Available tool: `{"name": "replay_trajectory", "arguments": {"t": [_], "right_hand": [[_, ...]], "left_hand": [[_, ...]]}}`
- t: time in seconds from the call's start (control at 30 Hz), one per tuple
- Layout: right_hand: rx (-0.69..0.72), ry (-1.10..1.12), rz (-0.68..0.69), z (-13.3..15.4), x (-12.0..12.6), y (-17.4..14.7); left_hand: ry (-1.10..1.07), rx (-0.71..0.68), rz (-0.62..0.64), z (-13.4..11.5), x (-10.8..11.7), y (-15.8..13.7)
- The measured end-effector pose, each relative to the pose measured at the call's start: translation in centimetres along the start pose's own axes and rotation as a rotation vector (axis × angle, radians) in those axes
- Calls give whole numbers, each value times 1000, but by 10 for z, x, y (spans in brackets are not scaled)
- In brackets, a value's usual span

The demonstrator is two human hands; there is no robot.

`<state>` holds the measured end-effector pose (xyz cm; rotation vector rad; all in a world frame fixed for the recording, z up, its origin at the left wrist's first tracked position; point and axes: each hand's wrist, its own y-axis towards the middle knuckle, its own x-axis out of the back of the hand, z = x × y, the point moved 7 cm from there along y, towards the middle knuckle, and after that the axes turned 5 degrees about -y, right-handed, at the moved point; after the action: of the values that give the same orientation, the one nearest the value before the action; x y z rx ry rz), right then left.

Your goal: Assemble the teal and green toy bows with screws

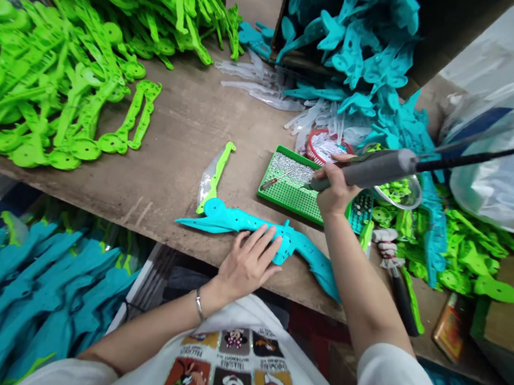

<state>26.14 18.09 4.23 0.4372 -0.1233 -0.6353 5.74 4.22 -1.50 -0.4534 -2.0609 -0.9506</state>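
My left hand (252, 260) lies flat with its fingers stretched over the middle of a turquoise plastic toy gun body (231, 219), which rests near the table's front edge. In my right hand (336, 191) is a grey electric screwdriver (376, 170), its cord running off to the right. The screwdriver's tip points down at a green tray (290, 201) with a heap of small silver screws (289, 170). Across the tray lies a small red-handled screwdriver (269, 184). Behind the toy gun body sits a lime-green piece with a clear plastic part (215, 179).
Lime-green parts (67, 74) pile up at the left; turquoise parts (347, 36) spill from a box at the back. A red basket (328, 146) and a clear bowl (410, 193) stand beyond the tray. Turquoise assemblies (39, 292) fill a container below left.
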Motion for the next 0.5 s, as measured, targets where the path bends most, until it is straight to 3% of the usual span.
{"name": "replay_trajectory", "arguments": {"t": [0.1, 0.23, 0.33, 0.5], "right_hand": [[-11, 119, 48, 30, -13, -16], [-85, 265, 238, 64, -48, -61], [-121, 331, 374, 68, -72, -93], [-145, 321, 446, 50, -88, -114]], "left_hand": [[0, 0, 7, 0, -1, 0], [-23, 16, 6, 2, -3, -1], [-40, 23, -20, 4, -3, -3], [-73, 35, -22, 5, -8, -6]]}}
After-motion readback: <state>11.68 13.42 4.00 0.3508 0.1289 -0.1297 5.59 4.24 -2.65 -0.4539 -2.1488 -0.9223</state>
